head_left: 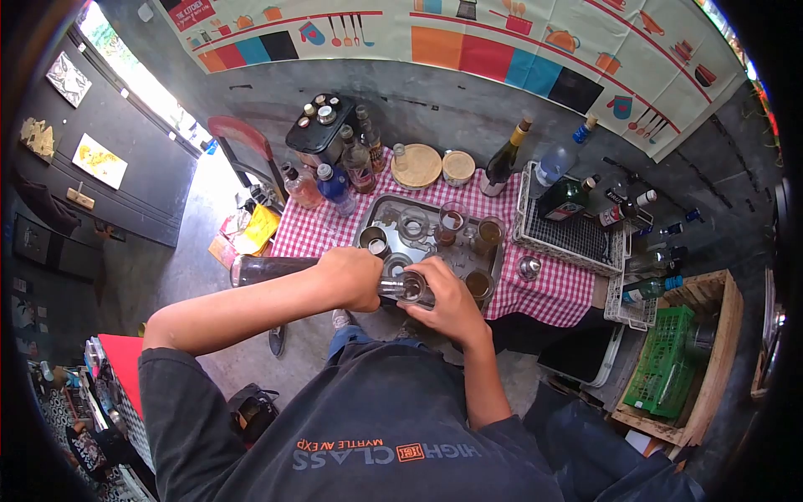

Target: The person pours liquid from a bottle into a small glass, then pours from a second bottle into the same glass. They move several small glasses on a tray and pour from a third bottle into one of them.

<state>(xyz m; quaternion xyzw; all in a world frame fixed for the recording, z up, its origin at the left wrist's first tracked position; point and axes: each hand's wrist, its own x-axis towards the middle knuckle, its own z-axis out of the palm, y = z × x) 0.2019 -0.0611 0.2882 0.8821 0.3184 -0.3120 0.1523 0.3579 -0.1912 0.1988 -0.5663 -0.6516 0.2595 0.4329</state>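
My left hand (350, 278) is wrapped round the neck of a dark glass bottle (272, 270), which lies nearly level with its base to the left. The bottle's mouth meets a small clear glass (411, 287) that my right hand (445, 299) holds. Both hands are over the near edge of a metal tray (391, 203). On the tray are a metal cup (374, 242), a clear glass (413, 224) and several glasses with dark or brown liquid, such as one (452, 221) at the back. Whether liquid is flowing cannot be made out.
The tray stands on a red checkered tablecloth (545, 294). Several bottles (357, 163) stand behind it at left, beside two round wooden-lidded containers (416, 166). A wine bottle (500, 167) and a white wire basket (577, 257) are at right. A wooden crate (721, 351) holds a green basket (662, 368).
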